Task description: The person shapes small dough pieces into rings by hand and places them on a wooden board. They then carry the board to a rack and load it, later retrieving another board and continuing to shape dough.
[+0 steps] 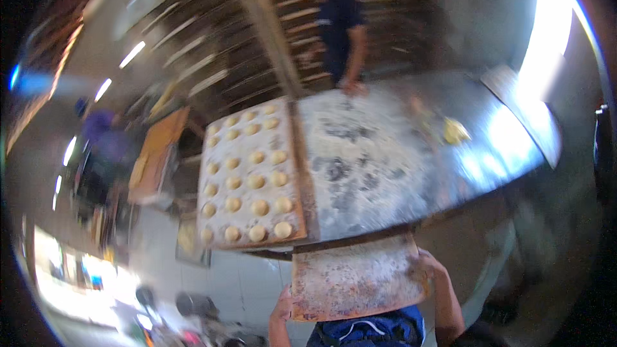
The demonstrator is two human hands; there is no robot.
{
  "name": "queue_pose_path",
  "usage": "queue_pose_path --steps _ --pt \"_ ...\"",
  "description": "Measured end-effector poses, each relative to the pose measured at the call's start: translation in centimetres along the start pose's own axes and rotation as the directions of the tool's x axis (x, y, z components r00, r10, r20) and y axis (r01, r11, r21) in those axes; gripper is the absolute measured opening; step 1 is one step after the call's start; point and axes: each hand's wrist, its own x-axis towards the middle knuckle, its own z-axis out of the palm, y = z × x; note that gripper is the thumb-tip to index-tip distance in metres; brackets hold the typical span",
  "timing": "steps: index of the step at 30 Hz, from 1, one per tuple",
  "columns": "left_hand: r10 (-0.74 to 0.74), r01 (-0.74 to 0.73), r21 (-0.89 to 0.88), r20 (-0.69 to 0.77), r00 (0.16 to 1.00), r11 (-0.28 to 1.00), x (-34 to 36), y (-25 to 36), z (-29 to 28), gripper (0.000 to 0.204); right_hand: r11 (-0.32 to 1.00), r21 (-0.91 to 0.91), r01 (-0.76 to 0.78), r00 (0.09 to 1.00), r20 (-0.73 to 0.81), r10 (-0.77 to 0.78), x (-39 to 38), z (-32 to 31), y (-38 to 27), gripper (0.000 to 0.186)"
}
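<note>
My left hand (283,303) grips the left edge of a worn, pale rectangular board (357,279), dusted white and marked with brown stains. On its right edge my right hand (429,263) is closed, fingers partly hidden and blurred. The board is held at my waist, just in front of the table's near edge, and carries nothing. Beyond it on the left lies a floured board (244,148) with several rows of round dough balls (258,180). To the right of that spreads a metal tabletop (379,202) coated with flour.
A yellowish lump of dough (456,131) sits on the table's right part. Across the table a person in dark clothes (339,32) rests a hand on the top. A wooden post (267,26) rises behind; an orange-brown board (159,151) and dark machinery (196,305) are at left.
</note>
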Motion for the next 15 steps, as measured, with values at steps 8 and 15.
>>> queue_pose_path --steps 8,15 --pt "-0.11 0.311 0.576 -0.356 0.928 0.756 -0.4 -9.9 14.7 0.074 0.874 -0.482 0.061 0.958 0.275 0.085 12.4 -7.3 0.1 0.037" --pt "-0.117 0.476 0.252 -0.777 0.619 0.842 4.2 -22.0 36.7 0.076 0.704 -0.694 0.154 0.984 0.176 -0.042 15.9 -13.3 2.1 0.039"
